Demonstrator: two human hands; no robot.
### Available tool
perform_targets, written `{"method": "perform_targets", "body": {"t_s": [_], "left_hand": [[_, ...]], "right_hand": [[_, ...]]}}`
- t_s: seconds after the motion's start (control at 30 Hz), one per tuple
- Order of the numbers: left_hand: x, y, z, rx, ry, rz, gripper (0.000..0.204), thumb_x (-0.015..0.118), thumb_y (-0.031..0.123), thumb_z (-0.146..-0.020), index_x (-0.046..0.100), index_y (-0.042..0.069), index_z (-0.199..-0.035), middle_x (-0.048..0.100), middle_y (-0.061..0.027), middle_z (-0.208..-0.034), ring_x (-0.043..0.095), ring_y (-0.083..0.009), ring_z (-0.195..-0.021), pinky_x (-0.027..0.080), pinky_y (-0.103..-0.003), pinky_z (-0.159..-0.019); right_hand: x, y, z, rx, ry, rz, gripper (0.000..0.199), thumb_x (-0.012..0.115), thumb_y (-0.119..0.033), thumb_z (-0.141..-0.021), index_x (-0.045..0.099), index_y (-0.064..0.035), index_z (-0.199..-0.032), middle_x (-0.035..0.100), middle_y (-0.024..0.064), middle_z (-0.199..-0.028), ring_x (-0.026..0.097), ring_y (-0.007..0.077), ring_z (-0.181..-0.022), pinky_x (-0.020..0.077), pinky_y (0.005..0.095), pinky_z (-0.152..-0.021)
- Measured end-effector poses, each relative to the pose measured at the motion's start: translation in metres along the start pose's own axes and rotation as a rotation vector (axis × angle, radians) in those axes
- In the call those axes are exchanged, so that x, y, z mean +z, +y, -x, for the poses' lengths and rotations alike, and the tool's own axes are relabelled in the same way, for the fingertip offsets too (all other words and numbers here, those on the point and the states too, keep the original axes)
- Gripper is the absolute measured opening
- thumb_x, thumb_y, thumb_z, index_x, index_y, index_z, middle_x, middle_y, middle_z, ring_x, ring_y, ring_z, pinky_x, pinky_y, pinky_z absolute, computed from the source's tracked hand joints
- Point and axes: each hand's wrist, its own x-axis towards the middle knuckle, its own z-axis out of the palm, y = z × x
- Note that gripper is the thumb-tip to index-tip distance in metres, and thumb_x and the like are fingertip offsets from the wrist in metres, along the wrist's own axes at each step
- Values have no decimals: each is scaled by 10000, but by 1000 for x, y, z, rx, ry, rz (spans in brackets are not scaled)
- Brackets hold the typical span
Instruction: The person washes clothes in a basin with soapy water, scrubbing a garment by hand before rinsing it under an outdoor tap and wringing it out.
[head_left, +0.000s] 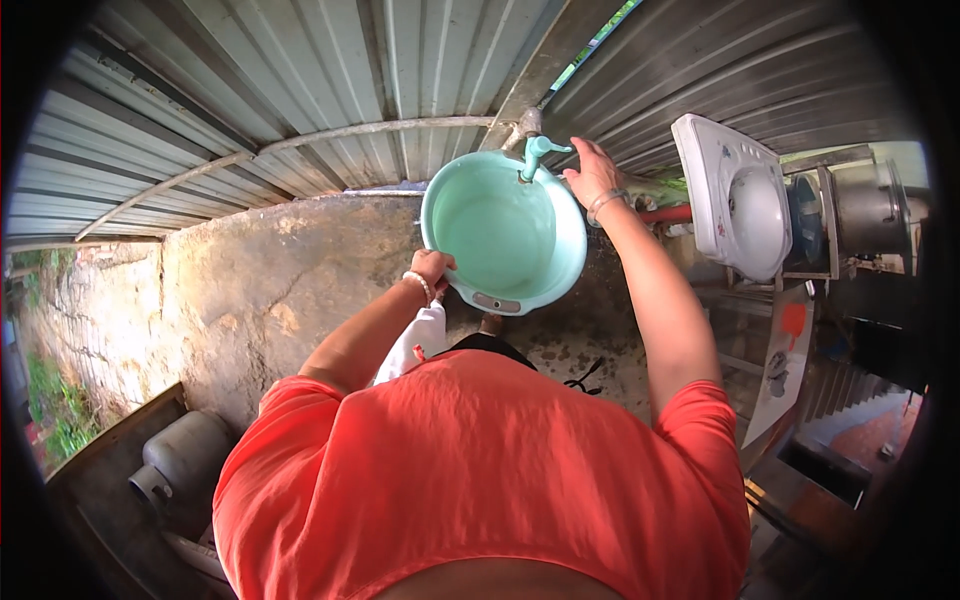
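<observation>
A round mint-green plastic basin (497, 235) is under a matching green tap (536, 158), its inside looking pale and wet. My left hand (433, 268) is closed round the basin's near-left rim. Just below that hand hangs a white cloth (415, 342); whether my fingers also hold it cannot be made out. My right hand (597, 172) is at the tip of the tap's lever, thumb and fingers apart, the fingertips at or touching the lever. The spout ends over the basin's far edge.
Corrugated metal sheets (330, 60) wall the far side, with a pipe (380, 128) along them. A white washbasin (735, 200) stands tilted at right, beside a metal pot (870, 215). A grey gas cylinder (185, 460) lies at lower left. Concrete floor (270, 270) stretches left.
</observation>
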Motion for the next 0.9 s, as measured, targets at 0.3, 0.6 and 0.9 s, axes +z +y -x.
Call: {"method": "perform_targets", "body": {"t_s": [0.3, 0.6, 0.9], "left_hand": [[-1, -1, -7, 52, -36, -94, 90, 549, 21, -593, 479, -27, -563, 423, -82, -444, 386, -173, -306, 314, -276, -275], [3, 6, 6, 50, -23, -104, 101, 547, 12, -587, 470, -26, -533, 404, -70, -435, 356, -150, -299, 261, -262, -269], [-3, 4, 5, 28, -95, -75, 70, 562, 29, -567, 505, -8, -584, 462, -65, -521, 420, -170, -386, 325, -272, -322]], "right_hand": [[5, -25, -21, -81, -181, 320, 392, 603, -171, -687, 458, -65, -1036, 493, 114, -1048, 448, 277, -997, 363, 355, -845], [7, -34, -27, -102, -250, 466, 236, 544, -244, -726, 554, -86, -901, 544, 96, -954, 479, 248, -962, 348, 385, -829], [9, -37, -32, -99, -262, 489, 235, 541, -246, -733, 550, -83, -903, 555, 97, -946, 491, 249, -947, 350, 396, -825]]}}
